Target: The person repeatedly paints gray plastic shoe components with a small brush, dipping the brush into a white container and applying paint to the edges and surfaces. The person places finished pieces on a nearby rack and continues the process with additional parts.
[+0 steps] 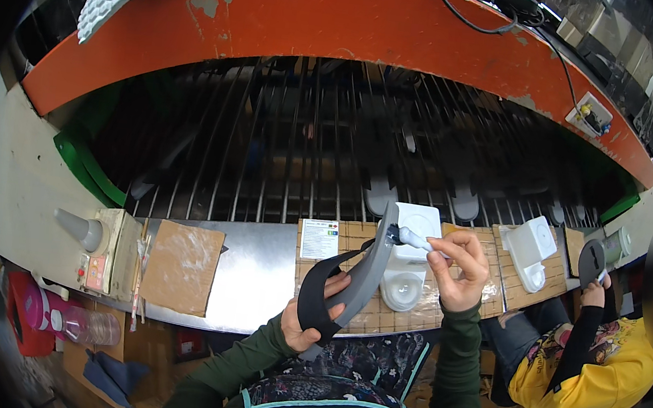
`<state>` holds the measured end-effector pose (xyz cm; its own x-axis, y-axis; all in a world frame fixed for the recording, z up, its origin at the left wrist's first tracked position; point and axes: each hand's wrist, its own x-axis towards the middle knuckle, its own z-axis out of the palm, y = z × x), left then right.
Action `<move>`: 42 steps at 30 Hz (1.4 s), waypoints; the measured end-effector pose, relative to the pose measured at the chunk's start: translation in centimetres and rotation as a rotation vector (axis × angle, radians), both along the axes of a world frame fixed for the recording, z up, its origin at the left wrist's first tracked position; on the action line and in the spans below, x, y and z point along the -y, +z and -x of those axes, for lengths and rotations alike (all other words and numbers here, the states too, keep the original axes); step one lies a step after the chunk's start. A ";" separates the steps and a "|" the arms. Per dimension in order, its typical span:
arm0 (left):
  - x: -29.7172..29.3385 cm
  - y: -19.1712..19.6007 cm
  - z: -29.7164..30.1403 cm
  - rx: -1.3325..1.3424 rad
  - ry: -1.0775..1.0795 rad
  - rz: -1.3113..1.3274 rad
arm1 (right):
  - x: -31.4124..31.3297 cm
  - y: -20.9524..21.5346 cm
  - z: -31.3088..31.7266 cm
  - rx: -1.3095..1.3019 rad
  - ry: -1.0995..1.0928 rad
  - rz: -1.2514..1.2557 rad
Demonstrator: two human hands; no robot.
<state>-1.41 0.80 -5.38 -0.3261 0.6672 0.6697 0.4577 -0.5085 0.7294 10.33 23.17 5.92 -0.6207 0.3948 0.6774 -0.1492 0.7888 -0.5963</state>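
Note:
My left hand (pixel 300 323) holds a grey-soled sandal (pixel 366 281) tilted on its edge, its fingers through the wide black strap (pixel 314 293). Between the thumb and fingers of my right hand (pixel 462 273) is a slim white applicator (pixel 414 239). The applicator's end meets a dark spot near the upper end of the sole; whether it is a brush or a swab I cannot make out. Just behind the sandal stands a white plastic dispenser (pixel 419 214) with a round cup (pixel 401 291) at its near end.
Beyond the worktop run metal rollers (pixel 285 143) under an orange beam (pixel 324 14); several soles lie there. A brown cardboard sheet (pixel 180 270) and a machine with a grey cone (pixel 78 230) are at left. To the right sit a second dispenser (pixel 529 251) and a person in yellow (pixel 597 372) holding a sole.

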 end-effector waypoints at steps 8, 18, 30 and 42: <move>0.4 1.4 0.4 0.057 -0.043 0.047 | 0.0 -0.4 0.0 -0.003 0.009 -0.010; 0.8 2.2 -0.3 0.241 -0.102 0.113 | 0.1 -0.2 0.6 -0.051 -0.015 0.048; 1.0 2.9 0.3 0.141 -0.076 0.140 | 0.2 0.3 -0.1 0.049 -0.055 -0.085; 1.4 3.1 0.3 0.274 -0.071 0.222 | 0.6 0.0 0.1 0.103 -0.013 -0.126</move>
